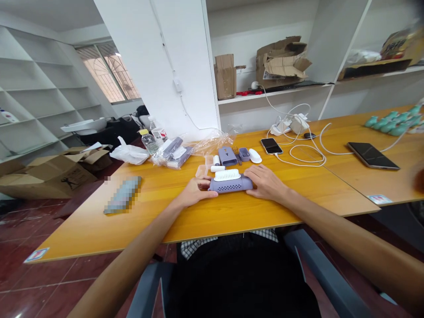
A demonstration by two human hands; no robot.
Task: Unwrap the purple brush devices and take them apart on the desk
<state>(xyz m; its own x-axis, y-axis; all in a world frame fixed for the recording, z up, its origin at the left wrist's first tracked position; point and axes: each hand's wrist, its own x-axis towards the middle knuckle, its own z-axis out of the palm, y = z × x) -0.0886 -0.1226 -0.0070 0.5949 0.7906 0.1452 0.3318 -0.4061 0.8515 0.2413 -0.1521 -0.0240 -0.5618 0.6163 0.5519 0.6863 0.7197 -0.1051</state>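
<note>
My left hand (194, 190) and my right hand (265, 182) grip the two ends of a purple-grey travel case (228, 186) with rows of small holes in its front. It lies lengthwise on the table, with a white comb-like brush (227, 175) along its top. Just behind it are small white bottles (217, 168), a clear plastic box (202, 170), a purple-grey cup (228, 156), a smaller purple-grey box (244, 154) and a white oval piece (255, 156). The fingertips behind the case are partly hidden.
Wrapped purple cases (175, 154) and a clear bottle (149, 141) stand back left beside a white bag (129, 152). A blurred-out flat item (122, 195) lies left. To the right are a phone (271, 145), white cables (308, 154), a tablet (372, 155) and green vases (394, 123).
</note>
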